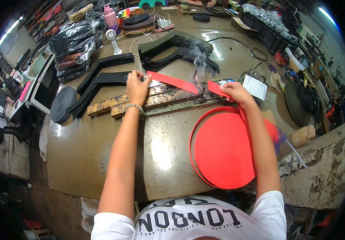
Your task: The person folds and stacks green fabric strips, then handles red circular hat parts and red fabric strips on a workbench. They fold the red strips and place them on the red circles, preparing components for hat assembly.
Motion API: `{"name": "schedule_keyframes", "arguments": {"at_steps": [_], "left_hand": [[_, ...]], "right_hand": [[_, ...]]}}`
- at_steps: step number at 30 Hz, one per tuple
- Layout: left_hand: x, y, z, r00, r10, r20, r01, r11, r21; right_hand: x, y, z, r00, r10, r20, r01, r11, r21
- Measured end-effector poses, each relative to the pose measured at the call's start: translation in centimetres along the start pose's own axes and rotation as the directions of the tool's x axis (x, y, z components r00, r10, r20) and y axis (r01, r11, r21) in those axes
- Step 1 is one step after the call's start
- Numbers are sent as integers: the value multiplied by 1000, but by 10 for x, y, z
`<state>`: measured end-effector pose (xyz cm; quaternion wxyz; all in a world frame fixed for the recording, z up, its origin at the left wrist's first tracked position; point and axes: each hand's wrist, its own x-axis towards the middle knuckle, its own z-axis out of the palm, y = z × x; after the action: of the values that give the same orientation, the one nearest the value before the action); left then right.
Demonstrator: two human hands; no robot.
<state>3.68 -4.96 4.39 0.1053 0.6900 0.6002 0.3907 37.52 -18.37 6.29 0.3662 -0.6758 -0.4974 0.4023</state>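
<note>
My left hand (137, 88) is closed in a pinch on the left end of a flat red webbing piece (174, 82), which slants down to the right across dark, scorched wooden beams (156, 101). My right hand (237, 93) pinches the short free end of a red webbing strap (214, 88). This strap runs back under my right forearm to a large red webbing roll (224, 150) lying on the table. Between the two cut ends, which are apart, stands a thin upright metal cutter (200, 87) with smoke (200, 56) rising above it.
Stacks of cut black webbing (108, 76) and dark olive webbing (176, 40) lie beyond the beams. A grey roll (63, 105) stands at left. A small white fan (114, 42), a pink bottle (110, 18), a power strip (164, 27) and a dark cable (256, 56) are farther back.
</note>
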Motion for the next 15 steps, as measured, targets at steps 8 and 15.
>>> {"name": "schedule_keyframes", "arguments": {"at_steps": [8,15], "left_hand": [[-64,54,28,564,820,-94,-826,560,-70],[-111,32,-79,701,713,-10,-709,696,-111]], "right_hand": [[-91,-62,22,929,-361,-84,367,927,74],[-145,-73,83,941,-331,74,311,928,208]]}}
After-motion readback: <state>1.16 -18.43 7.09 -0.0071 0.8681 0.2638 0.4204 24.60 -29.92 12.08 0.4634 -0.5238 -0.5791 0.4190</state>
